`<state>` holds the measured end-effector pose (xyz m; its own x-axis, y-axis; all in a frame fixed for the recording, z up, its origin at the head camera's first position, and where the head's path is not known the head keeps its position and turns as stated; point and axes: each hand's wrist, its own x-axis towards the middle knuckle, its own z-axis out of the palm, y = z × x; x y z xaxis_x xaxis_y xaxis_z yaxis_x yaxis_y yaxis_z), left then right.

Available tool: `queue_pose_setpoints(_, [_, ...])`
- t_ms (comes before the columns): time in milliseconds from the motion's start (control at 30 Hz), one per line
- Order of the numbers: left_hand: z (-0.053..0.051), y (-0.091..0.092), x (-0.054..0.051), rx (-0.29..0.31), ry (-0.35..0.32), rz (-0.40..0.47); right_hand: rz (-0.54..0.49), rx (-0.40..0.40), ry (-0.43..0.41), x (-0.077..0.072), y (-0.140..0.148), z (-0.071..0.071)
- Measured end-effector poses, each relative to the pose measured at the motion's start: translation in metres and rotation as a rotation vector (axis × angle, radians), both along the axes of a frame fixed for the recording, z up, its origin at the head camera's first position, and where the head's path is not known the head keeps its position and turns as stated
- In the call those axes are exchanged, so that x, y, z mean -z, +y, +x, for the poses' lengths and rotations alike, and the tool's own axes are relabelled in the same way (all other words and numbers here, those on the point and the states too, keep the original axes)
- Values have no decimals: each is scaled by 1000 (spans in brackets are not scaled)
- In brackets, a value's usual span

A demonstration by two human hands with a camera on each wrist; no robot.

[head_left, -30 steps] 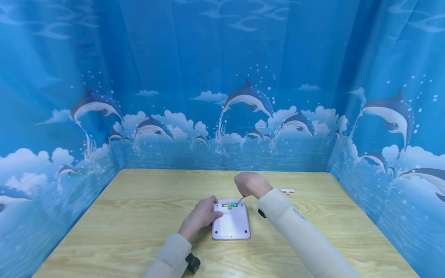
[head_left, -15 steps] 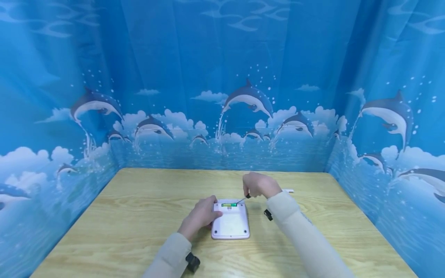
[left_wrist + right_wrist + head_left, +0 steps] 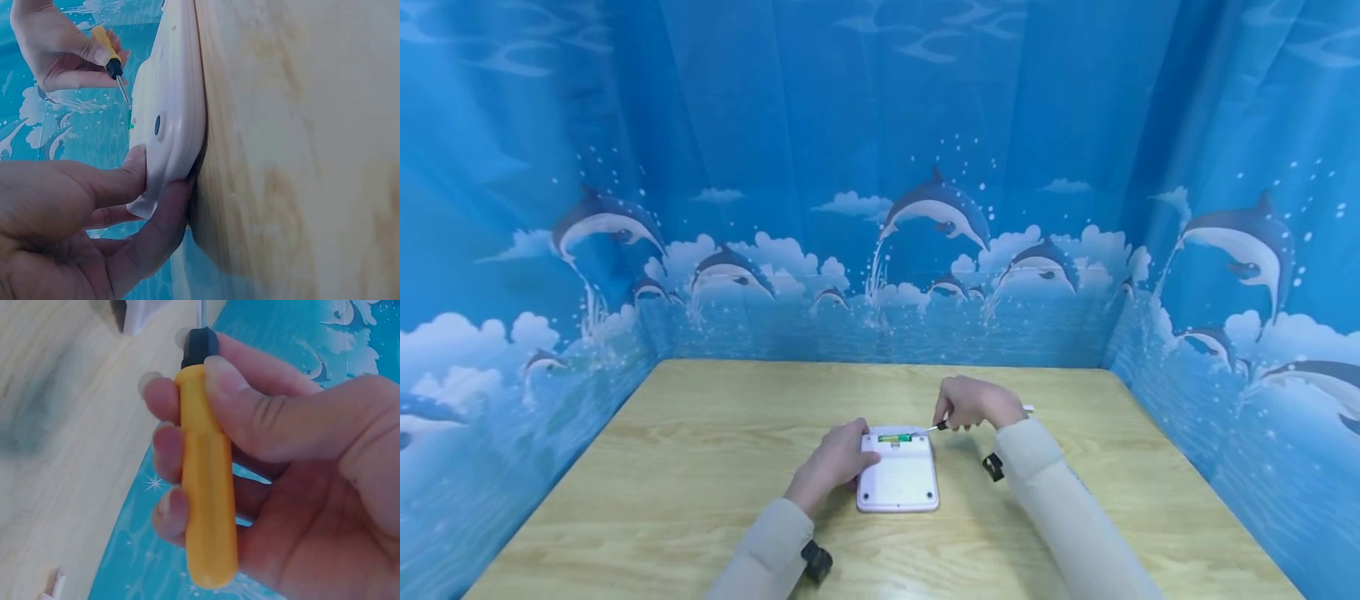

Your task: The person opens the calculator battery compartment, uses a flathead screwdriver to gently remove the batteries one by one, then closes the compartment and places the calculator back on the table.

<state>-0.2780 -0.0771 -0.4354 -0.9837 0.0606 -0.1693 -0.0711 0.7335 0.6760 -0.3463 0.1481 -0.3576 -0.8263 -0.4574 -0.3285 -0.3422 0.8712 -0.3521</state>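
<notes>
Green battery [image 3: 895, 438] sits uncovered but seated in the white device [image 3: 898, 483] the left hand [image 3: 835, 459] grips, while the right hand [image 3: 972, 403] holds a screwdriver [image 3: 209, 487] at its right end.

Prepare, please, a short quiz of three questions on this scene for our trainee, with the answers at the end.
1. Choose: Which of the hands holds the yellow-handled screwdriver? a) only the left b) only the right c) both
2. True or false: The left hand grips the white device.
3. Fill in: In the head view, the screwdriver's tip is nearest the ____ end of the green-and-yellow battery.

Key: 1: b; 2: true; 3: right
</notes>
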Motion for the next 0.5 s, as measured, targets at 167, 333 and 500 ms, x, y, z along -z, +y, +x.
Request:
queue_pose_setpoints(167, [-2, 0, -1, 12, 4, 0, -36, 0, -23, 2, 5, -3])
queue_pose_setpoints(333, [-1, 0, -1, 6, -8, 2, -18, -31, -20, 0, 4, -3])
queue_pose_setpoints(500, [0, -1, 0, -4, -14, 3, 54, -81, 41, -11, -5, 1])
